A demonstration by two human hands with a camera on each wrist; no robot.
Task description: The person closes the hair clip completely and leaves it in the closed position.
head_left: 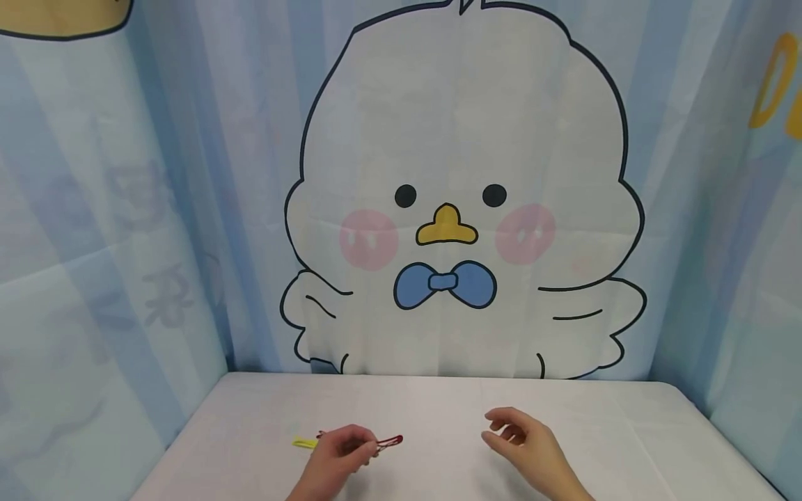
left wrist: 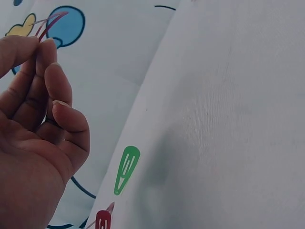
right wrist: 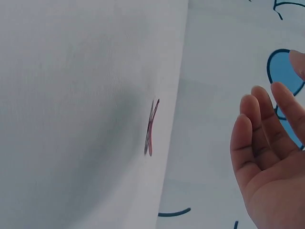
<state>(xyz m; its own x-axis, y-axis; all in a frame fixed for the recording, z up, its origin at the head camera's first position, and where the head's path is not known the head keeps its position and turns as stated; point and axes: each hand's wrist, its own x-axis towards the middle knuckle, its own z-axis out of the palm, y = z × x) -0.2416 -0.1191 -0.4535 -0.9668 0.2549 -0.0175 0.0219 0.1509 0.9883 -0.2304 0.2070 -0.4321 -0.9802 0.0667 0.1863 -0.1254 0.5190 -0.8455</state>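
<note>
My left hand pinches a red snap hair clip between thumb and fingertip, above the table; in the left wrist view that clip points up and away from the fingers. A yellow clip lies beside the left hand, partly covered by it. The left wrist view shows a green snap clip on the table and a red clip cut off by the lower edge. My right hand is held over the table, fingers loosely bent, holding nothing. A thin dark red clip appears against the table in the right wrist view.
A white-covered table stretches under both hands. Behind it hangs a light blue curtain with a large cartoon chick; similar cloth walls stand at the sides.
</note>
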